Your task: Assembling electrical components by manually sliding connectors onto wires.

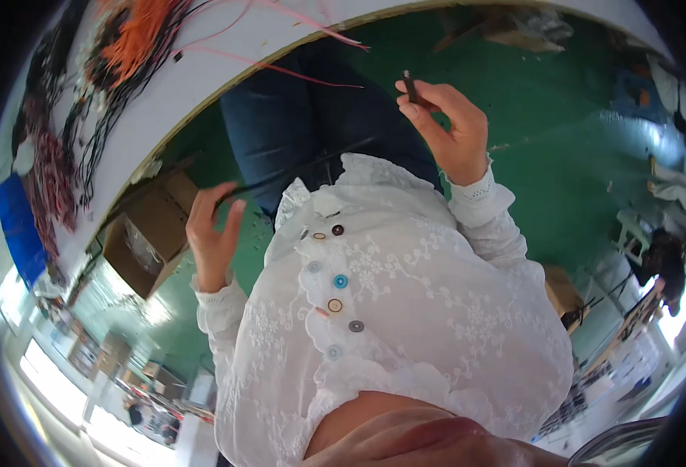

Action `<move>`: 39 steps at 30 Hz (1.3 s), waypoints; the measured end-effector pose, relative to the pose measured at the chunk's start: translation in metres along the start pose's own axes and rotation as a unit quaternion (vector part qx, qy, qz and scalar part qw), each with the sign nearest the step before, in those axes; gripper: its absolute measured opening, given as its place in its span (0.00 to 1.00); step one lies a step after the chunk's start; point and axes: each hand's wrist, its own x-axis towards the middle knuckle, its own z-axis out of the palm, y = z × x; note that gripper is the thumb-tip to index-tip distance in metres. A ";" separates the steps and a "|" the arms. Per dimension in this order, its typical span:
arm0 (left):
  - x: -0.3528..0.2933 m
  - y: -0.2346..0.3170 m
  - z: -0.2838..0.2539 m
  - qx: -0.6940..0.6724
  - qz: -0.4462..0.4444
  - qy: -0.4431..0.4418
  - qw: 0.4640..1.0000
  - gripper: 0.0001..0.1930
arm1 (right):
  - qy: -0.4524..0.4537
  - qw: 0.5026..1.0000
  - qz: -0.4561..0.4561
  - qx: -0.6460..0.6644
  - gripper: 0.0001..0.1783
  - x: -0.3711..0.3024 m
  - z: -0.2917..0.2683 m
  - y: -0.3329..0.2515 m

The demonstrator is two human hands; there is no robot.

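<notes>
My right hand [450, 128] is raised over the green floor, beyond the table's edge. Its thumb and fingertips pinch a small, dark, narrow piece [411, 87] with a pale metallic tip; its exact kind is not clear. Lower and to the left, my left hand [215, 229] has thumb and fingers closed round one end of a thin black cord [281, 177]. From there the cord runs rightward across my lap, in front of my dark trousers, and its far end is lost from sight near the shirt hem.
A white table [211, 74] curves across the upper left. On it lie orange wires [137, 39], dark red and black wire bundles [51, 163], pink wires [273, 70] overhanging the edge, and a blue bin [20, 229]. Below stands an open cardboard box [148, 229]; a pale stool [633, 236] is right.
</notes>
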 end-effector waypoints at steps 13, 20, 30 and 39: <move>0.045 0.034 0.095 -0.291 0.089 0.016 0.952 0.08 | -0.125 0.978 -0.142 -0.093 0.14 0.017 0.049 -0.034; 0.048 0.045 0.072 -0.385 0.084 0.052 0.918 0.14 | -0.139 0.970 -0.128 -0.154 0.16 0.011 0.048 -0.028; 0.044 0.041 0.071 -0.458 -0.066 0.020 0.886 0.07 | -0.158 0.960 -0.146 -0.180 0.18 0.007 0.051 -0.030; 0.050 0.031 0.081 -0.701 -0.240 -0.140 0.657 0.06 | -0.133 0.983 -0.061 -0.110 0.17 -0.001 0.057 -0.025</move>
